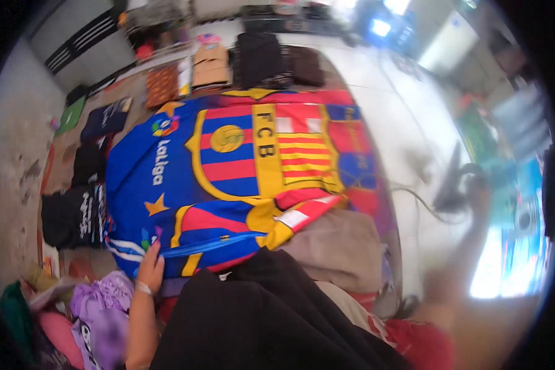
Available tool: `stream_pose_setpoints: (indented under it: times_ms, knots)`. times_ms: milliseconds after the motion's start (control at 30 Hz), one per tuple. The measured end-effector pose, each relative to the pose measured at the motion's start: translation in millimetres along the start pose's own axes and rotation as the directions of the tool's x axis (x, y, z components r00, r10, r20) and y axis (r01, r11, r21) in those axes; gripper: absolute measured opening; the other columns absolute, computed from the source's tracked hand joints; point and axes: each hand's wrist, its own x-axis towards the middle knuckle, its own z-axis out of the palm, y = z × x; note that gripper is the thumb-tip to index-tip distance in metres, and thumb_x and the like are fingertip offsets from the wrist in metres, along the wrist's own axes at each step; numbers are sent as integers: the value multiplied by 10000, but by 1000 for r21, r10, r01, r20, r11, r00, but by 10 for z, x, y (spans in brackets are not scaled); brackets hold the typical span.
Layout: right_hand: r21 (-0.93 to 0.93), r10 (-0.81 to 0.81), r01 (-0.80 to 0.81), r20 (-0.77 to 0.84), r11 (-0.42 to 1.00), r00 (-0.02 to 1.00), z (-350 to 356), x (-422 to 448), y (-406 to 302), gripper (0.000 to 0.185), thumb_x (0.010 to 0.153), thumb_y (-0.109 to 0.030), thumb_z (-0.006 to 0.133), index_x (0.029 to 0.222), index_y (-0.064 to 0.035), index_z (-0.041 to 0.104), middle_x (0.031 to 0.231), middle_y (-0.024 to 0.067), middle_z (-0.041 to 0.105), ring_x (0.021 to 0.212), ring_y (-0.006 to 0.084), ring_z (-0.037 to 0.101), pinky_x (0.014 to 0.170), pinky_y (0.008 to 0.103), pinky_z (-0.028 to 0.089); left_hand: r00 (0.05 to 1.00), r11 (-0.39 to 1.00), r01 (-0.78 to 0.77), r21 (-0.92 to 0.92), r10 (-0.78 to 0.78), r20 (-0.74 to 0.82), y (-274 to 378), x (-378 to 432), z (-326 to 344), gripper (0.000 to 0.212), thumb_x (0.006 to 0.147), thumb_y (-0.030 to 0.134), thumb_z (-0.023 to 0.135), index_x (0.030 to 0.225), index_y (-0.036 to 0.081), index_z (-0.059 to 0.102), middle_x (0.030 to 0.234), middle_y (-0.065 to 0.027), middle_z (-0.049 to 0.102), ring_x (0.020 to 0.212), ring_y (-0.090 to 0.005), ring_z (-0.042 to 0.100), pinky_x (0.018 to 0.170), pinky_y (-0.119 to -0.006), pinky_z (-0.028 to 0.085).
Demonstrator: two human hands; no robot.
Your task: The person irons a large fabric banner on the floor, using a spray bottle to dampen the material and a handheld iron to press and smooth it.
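A large blue, red and yellow cloth printed with a football crest and lettering lies spread before me. Part of its near side is bunched or folded over. My left hand rests at the near left edge, its fingers on blue fabric with white stripes. Off to the right, my right hand is around the handle of what looks like a clothes iron, blurred and tilted up over the white tiles. A pale cord runs from near it towards the cloth.
Folded black garments line the left side. Dark folded clothes and a tan stack stand along the far edge. Purple clothing is heaped at lower left. A brown-grey cloth lies near my legs. A running-light blue object is far right.
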Motion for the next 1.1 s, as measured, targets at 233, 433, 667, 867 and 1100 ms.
stream_pose_setpoints:
  times_ms: [233,433,667,867,1100]
  knots:
    - [-304,-202,33,-542,952,816,-1766,-197,973,354,813,-364,649,945,-35,639,878,111,660,849,238,618,765,337,454,996,971,33,235,-13,-86,449,-345,141,504,870,231,467,1330,38,393,1330,-194,430,1281,-338,349,1053,-478,234]
    - [412,351,-221,-272,884,896,-634,-464,1131,339,806,-389,639,886,-59,629,847,36,647,762,153,581,648,298,445,987,925,-160,345,139,84,814,-167,93,637,805,324,580,1314,-8,388,1306,-213,451,1222,-355,413,1028,-441,294]
    - [850,606,-402,128,341,785,1729,-814,1557,201,796,-194,676,886,-64,552,745,53,590,686,159,546,554,337,426,990,910,-23,413,-36,133,936,-530,-135,738,717,291,668,1339,34,365,1273,-229,472,1201,-361,433,1016,-387,343]
    - [949,702,-240,29,204,711,2512,-677,2031,177,831,-163,651,877,-39,534,798,68,591,732,174,564,643,306,451,977,889,-133,438,43,209,252,-327,-97,797,638,263,691,1329,25,374,1295,-234,447,1214,-367,417,1040,-390,317]
    - [855,697,-219,-207,469,687,2781,-153,2717,188,837,-139,641,940,3,572,855,73,629,777,198,597,750,292,445,970,885,-127,449,16,243,688,-153,-127,955,517,361,781,1313,12,385,1320,-229,426,1241,-378,385,1053,-395,301]
